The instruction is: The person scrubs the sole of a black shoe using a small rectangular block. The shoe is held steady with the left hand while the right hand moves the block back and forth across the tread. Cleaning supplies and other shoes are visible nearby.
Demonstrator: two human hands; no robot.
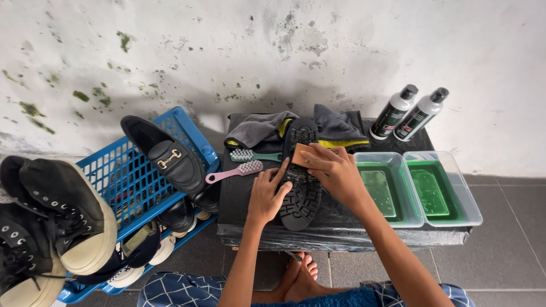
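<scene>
Bare feet [300, 278] show at the bottom, under the front edge of the desk [341, 227], which is low and covered with a black sheet. A black shoe [301, 187] lies sole up near the middle of the desk. The left hand [267, 193] rests on the left side of the sole, fingers spread flat, holding the shoe down. The right hand [335, 170] is curled around a small brown brush [302, 154] and presses it on the sole near the heel end.

Just left of the shoe lie a pink brush [236, 170] and a green brush [253, 154]. Grey cloths [267, 126] sit at the back edge of the desk. Two clear tubs [418, 190] with green water stand side by side at the right end. Two bottles [406, 113] with black caps stand in the back right corner, against the wall.

Left of the desk stands a blue basket [133, 176] on the floor. A black loafer [165, 153] with a gold buckle lies on top of it. Black high sneakers [57, 210] with cream soles rest on its left side.
</scene>
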